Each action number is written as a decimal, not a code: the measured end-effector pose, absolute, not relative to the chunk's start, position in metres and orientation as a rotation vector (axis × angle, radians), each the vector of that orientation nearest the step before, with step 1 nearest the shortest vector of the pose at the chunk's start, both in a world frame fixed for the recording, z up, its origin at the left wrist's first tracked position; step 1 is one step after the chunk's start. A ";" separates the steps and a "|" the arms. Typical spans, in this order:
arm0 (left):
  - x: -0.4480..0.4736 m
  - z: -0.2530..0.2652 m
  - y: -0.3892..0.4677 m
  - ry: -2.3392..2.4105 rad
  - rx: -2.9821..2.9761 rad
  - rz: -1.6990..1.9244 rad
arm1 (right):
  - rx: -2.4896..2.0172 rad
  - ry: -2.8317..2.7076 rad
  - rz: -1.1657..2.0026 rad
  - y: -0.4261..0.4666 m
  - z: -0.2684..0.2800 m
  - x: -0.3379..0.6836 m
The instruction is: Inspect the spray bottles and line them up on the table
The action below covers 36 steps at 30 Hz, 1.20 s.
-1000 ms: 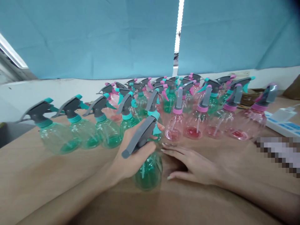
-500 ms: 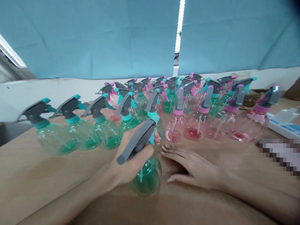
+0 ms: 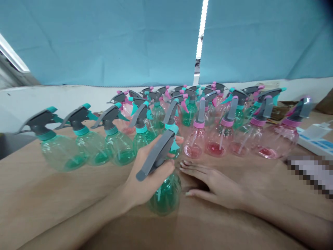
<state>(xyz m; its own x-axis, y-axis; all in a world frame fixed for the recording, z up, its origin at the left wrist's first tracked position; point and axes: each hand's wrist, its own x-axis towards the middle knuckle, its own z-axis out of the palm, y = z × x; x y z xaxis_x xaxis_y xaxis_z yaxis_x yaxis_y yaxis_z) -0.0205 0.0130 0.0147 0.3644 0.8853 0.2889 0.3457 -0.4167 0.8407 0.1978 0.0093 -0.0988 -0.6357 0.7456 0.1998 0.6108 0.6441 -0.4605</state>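
Under the left hand [image 3: 145,173]: green spray bottle [image 3: 166,192], gripped at the neck, upright on the table [image 3: 52,194].
Right hand [image 3: 215,182] lies flat and empty just beside it; green bottle row [image 3: 104,146] and pink bottle row [image 3: 234,139] stand beyond the fingertips.

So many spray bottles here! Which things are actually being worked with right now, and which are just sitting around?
In hand:
- left hand, gripping the green spray bottle by its grey trigger head
- right hand, flat on the wooden table beside that bottle

Sitting about:
- row of green bottles
- row of pink bottles
- white power strip
- blue curtain
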 end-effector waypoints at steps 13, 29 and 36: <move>-0.021 0.014 0.012 1.095 1.938 0.921 | -1.052 -2.470 0.528 0.009 -0.098 0.199; -0.025 0.007 0.015 1.074 1.910 0.899 | -1.023 -2.433 0.551 0.010 -0.099 0.199; -0.026 0.006 0.016 1.070 1.890 0.873 | -1.022 -2.434 0.538 0.008 -0.098 0.199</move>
